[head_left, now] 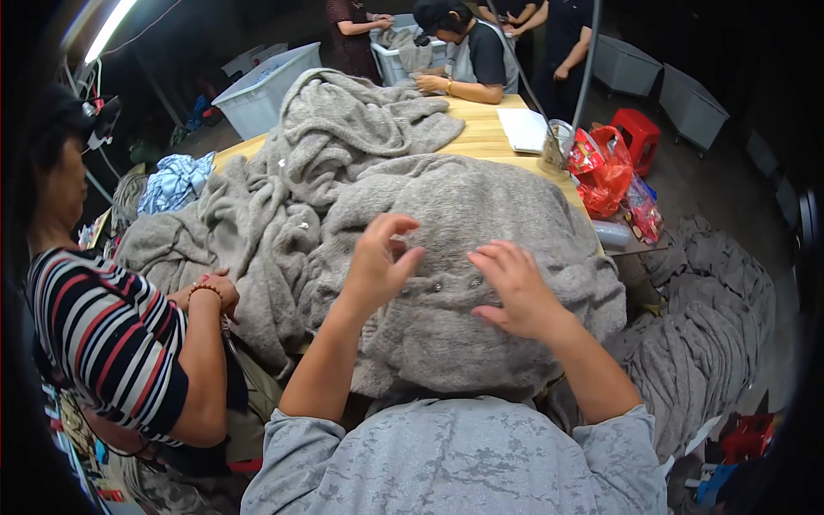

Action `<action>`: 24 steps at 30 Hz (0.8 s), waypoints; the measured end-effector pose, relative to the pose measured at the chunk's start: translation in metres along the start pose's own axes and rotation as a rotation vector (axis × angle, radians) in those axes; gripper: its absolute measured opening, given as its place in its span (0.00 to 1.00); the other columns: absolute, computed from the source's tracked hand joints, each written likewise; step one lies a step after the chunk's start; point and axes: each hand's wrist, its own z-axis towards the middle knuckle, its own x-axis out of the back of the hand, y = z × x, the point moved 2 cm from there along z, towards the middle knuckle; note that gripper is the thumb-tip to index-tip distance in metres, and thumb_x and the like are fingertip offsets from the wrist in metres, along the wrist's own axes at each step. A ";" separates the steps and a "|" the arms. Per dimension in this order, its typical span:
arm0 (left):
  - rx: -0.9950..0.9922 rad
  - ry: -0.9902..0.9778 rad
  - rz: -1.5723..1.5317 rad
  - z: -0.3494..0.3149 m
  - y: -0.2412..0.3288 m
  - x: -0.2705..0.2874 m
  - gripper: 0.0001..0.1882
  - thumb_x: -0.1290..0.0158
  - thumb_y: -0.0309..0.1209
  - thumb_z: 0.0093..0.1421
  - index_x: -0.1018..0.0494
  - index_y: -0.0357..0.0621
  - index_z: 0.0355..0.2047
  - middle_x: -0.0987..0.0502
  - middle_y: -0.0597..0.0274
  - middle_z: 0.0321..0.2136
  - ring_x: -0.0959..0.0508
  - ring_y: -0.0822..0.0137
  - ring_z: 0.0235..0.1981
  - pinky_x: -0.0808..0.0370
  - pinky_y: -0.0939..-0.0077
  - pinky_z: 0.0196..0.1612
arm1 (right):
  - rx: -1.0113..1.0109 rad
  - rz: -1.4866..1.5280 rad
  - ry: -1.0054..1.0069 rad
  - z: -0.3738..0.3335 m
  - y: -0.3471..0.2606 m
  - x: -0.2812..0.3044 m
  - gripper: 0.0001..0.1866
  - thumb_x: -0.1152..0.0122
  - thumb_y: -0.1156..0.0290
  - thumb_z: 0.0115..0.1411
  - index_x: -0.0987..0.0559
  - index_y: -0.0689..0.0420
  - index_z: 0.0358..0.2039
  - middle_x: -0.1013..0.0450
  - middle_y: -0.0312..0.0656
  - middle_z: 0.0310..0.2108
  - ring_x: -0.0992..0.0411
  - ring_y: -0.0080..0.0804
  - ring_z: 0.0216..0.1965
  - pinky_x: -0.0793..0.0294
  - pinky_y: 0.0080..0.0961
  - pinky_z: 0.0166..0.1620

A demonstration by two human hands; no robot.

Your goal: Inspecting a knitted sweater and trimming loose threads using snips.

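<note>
At the upper left of the frame you see a lit tube lamp [110,31] and a pale bin [273,96], with a crumpled blue cloth [175,184] lower down. Toward the upper right you have white paper [522,130], a red bag [606,190], a red stool [636,134] and grey bins [695,107].

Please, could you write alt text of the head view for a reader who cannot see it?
The wearer's open left hand and open right hand are over gray knitted fabric heaped on a wooden table. A person in a striped top is at left; more people are beyond the table.
</note>
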 end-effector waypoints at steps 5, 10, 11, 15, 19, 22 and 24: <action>0.017 0.174 0.681 -0.029 -0.028 0.022 0.21 0.37 0.27 0.43 0.30 0.40 0.40 0.30 0.52 0.38 0.28 0.58 0.37 0.30 0.68 0.37 | -0.076 -0.066 -0.224 0.012 -0.008 -0.019 0.33 0.33 0.69 0.43 0.33 0.57 0.52 0.35 0.47 0.45 0.35 0.44 0.47 0.39 0.38 0.53; -0.022 0.096 0.479 -0.035 -0.036 0.023 0.15 0.40 0.24 0.45 0.29 0.39 0.35 0.28 0.53 0.31 0.29 0.54 0.35 0.32 0.65 0.41 | -0.113 -0.011 -0.185 0.018 -0.041 -0.010 0.39 0.32 0.68 0.44 0.39 0.58 0.56 0.37 0.50 0.49 0.36 0.47 0.49 0.37 0.37 0.52; -0.220 0.210 0.526 -0.033 -0.024 0.024 0.15 0.41 0.24 0.45 0.29 0.39 0.35 0.28 0.53 0.31 0.28 0.53 0.35 0.32 0.64 0.40 | -0.091 -0.019 -0.186 0.019 -0.044 -0.014 0.42 0.31 0.67 0.43 0.42 0.58 0.58 0.39 0.52 0.52 0.37 0.48 0.51 0.37 0.38 0.53; -0.011 0.298 0.431 -0.013 -0.046 0.022 0.26 0.38 0.29 0.42 0.31 0.38 0.43 0.25 0.49 0.39 0.26 0.51 0.39 0.31 0.61 0.42 | -0.093 -0.050 -0.267 0.016 -0.052 -0.024 0.52 0.29 0.66 0.41 0.50 0.57 0.63 0.47 0.56 0.59 0.41 0.52 0.56 0.39 0.39 0.56; 0.029 -0.139 0.103 -0.012 -0.009 0.018 0.18 0.38 0.32 0.45 0.27 0.37 0.35 0.23 0.53 0.29 0.23 0.60 0.31 0.28 0.67 0.36 | -0.149 0.011 -0.177 0.009 -0.047 -0.019 0.54 0.28 0.68 0.40 0.52 0.58 0.63 0.49 0.56 0.60 0.41 0.54 0.56 0.37 0.41 0.55; -0.226 -0.876 -0.469 -0.048 0.074 0.012 0.10 0.44 0.29 0.49 0.29 0.37 0.30 0.28 0.56 0.22 0.26 0.60 0.24 0.31 0.71 0.29 | -0.196 0.206 0.082 -0.013 -0.030 -0.012 0.54 0.30 0.74 0.39 0.51 0.54 0.64 0.49 0.57 0.62 0.39 0.54 0.56 0.33 0.42 0.52; -0.653 -1.314 -0.648 -0.068 0.124 0.008 0.18 0.47 0.38 0.58 0.32 0.29 0.31 0.30 0.49 0.22 0.28 0.49 0.23 0.31 0.67 0.27 | -0.068 0.361 -0.012 -0.028 -0.034 -0.014 0.37 0.38 0.72 0.44 0.36 0.55 0.57 0.35 0.53 0.54 0.35 0.45 0.54 0.30 0.37 0.49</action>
